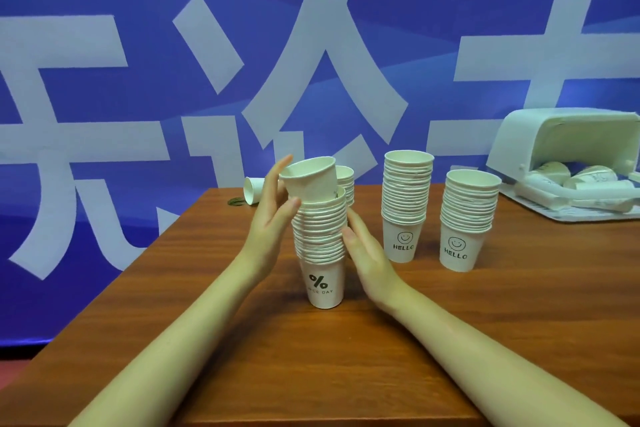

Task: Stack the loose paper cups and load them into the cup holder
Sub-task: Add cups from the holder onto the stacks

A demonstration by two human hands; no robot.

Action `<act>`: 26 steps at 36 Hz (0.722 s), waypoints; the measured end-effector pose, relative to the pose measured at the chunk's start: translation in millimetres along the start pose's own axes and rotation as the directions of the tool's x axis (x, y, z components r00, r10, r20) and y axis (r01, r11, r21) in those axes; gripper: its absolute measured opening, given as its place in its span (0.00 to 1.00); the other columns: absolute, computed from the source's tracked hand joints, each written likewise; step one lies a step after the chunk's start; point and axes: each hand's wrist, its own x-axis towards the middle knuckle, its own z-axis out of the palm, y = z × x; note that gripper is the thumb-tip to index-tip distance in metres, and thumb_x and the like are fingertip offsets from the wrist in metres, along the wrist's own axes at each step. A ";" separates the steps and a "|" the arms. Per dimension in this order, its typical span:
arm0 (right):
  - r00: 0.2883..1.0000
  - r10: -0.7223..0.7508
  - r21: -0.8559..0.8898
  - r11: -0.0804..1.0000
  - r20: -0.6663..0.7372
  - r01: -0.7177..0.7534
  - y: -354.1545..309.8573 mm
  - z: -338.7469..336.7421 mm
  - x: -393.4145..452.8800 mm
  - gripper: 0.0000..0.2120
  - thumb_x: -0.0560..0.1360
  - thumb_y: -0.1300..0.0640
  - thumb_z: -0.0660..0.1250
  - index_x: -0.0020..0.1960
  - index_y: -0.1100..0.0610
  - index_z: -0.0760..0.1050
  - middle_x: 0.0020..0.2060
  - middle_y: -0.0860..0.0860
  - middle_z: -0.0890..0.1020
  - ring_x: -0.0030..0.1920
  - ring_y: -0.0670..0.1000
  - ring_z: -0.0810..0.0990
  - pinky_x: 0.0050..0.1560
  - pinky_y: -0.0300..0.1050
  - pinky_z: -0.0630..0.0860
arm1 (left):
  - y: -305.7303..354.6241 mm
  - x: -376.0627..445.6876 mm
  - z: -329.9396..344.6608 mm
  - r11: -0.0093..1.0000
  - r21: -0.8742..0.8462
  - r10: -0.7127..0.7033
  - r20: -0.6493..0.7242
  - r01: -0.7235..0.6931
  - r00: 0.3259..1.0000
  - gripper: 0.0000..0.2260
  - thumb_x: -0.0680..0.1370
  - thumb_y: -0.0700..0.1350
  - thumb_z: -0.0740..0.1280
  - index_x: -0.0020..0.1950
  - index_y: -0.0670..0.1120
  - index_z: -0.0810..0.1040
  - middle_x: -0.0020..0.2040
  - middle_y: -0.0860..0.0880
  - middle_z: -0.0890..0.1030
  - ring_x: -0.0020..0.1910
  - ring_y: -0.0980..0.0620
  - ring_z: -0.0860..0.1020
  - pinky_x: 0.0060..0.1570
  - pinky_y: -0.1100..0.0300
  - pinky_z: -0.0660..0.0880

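A tall stack of white paper cups stands in front of me; its bottom cup has a "%" print. On top sits a tilted cup, leaning left and only partly seated. My left hand is at the stack's left side, straight fingers beside the tilted cup, thumb touching the rims. My right hand rests flat against the stack's right side. Two more stacks with "HELLO" cups stand to the right: one and another. The white cup holder lies at the far right with cups inside.
A short stack stands behind the main one. One loose cup lies on its side near the table's far left corner, beside a dark ring-shaped object. The wooden table ends at a blue banner wall.
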 end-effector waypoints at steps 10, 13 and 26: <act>0.994 0.040 -0.070 0.996 -0.104 -0.048 10.3 13.3 11.9 0.18 0.79 0.50 0.62 0.68 0.45 0.69 0.64 0.45 0.75 0.65 0.45 0.74 0.66 0.52 0.73 | -9.4 -7.4 -23.3 0.980 0.190 0.063 -0.002 -0.061 0.998 0.31 0.71 0.48 0.75 0.70 0.54 0.65 0.65 0.56 0.74 0.61 0.62 0.75 0.55 0.69 0.73; 0.996 0.088 -0.199 0.975 -0.033 -0.093 17.3 29.1 28.1 0.15 0.80 0.53 0.61 0.65 0.43 0.68 0.62 0.46 0.72 0.62 0.49 0.75 0.67 0.53 0.72 | -17.9 6.5 -56.6 0.967 0.254 0.052 -0.136 -0.016 0.989 0.32 0.72 0.48 0.74 0.71 0.60 0.61 0.66 0.55 0.73 0.61 0.63 0.74 0.56 0.68 0.75; 0.975 0.098 -0.601 0.774 -0.198 -0.200 57.6 103.8 195.2 0.20 0.80 0.55 0.57 0.71 0.58 0.66 0.69 0.57 0.70 0.68 0.57 0.68 0.63 0.50 0.66 | -61.3 23.1 -138.2 0.968 0.227 -0.013 -0.383 0.108 0.924 0.38 0.75 0.46 0.72 0.77 0.58 0.53 0.65 0.59 0.70 0.54 0.71 0.72 0.47 0.79 0.71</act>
